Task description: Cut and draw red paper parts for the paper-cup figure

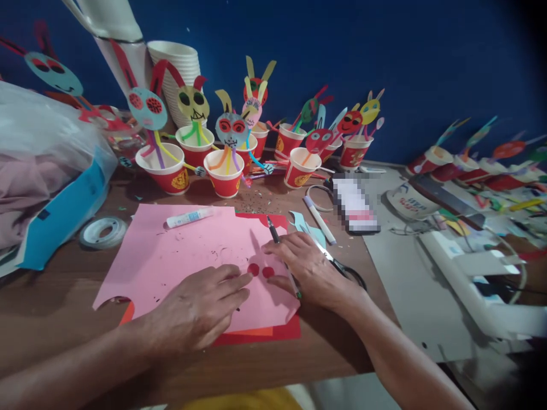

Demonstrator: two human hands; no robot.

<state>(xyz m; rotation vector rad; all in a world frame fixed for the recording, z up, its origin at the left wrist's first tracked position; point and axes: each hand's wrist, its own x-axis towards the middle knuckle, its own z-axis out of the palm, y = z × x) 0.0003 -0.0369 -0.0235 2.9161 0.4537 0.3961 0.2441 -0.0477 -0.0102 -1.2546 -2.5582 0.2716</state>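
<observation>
I can read nothing for certain from here. The red cups [166,173] at eleven o'clock carry a gold emblem, too small to read. The glue stick [190,217] on the pink paper [171,256] has blue print, and the white tub [408,204] at two o'clock has dark lettering (both blurred).

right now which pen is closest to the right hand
The black pen: it runs under the right hand. The white marker lies apart, up and to the right, and the white tube lies farther off on the pink paper.

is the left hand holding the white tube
No, the white tube lies alone on the pink paper, apart from the left hand.
</observation>
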